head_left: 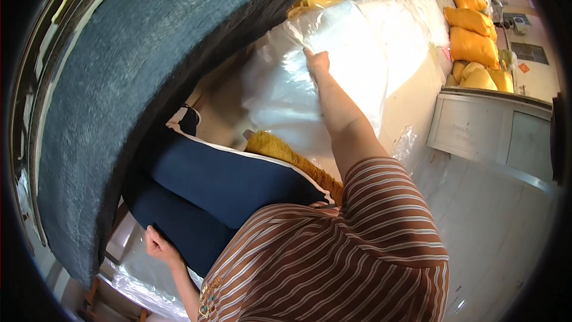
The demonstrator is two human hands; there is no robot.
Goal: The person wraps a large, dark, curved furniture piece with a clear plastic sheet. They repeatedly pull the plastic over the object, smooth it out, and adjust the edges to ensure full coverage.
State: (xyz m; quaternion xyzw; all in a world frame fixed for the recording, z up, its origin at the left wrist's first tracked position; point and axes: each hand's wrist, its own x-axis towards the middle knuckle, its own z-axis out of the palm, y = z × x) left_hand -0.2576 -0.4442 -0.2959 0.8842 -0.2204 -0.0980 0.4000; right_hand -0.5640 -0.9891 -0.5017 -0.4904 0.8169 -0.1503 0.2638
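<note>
My right arm stretches out and away to the right. At its end my right hand (317, 62) is closed on the gathered edge of a large clear plastic bag (280, 83), which bulges and shines in bright light. Low on the left, beside my thigh, my left hand (161, 245) has its fingers curled in. Whether anything is in them I cannot make out. Below that hand lies more clear plastic (146, 286). A thick blue-grey plush fabric (143, 42) covers the surface in front of me and overhangs my knees.
I sit on a seat with a mustard shaggy cover (286, 152). Several yellow-orange stuffed bags (473, 45) are piled at the far right, above a grey cabinet (471, 122). A plastic scrap (405, 143) lies on the tiled floor (476, 226). Something yellow (313, 3) sits behind the bag.
</note>
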